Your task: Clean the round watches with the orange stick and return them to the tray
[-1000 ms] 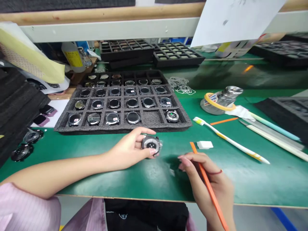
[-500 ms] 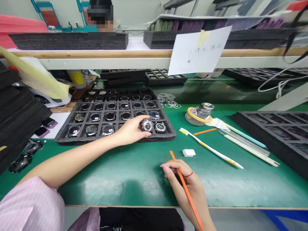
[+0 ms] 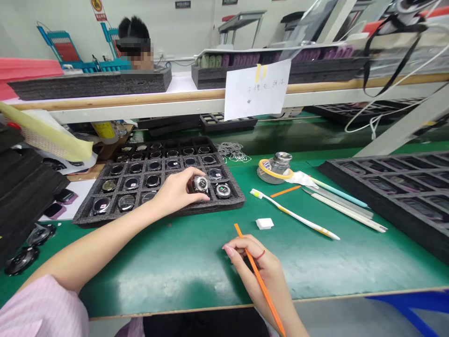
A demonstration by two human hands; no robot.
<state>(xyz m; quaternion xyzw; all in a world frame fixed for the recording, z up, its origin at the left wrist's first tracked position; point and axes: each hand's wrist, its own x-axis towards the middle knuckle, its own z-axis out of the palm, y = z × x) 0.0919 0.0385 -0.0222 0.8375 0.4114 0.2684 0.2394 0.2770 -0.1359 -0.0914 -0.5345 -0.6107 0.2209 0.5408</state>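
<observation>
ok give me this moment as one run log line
left hand: holding watch at foam tray | right hand: holding orange stick | toothbrush, white block: on green table

Left hand (image 3: 180,189) has moved: a second ago it had the watch (image 3: 201,184) out over the bare green bench (image 3: 157,262), now it's got it up at the front row of the foam tray (image 3: 231,202), right beside the green-lit watch (image 3: 223,190). Right hand (image 3: 270,267) has drifted a bit left, so the orange stick (image 3: 257,276) tip's farther from the white block (image 3: 264,223). View's tipped up too, so a co-worker's head (image 3: 135,44) and a warning sign (image 3: 98,9) show up.
</observation>
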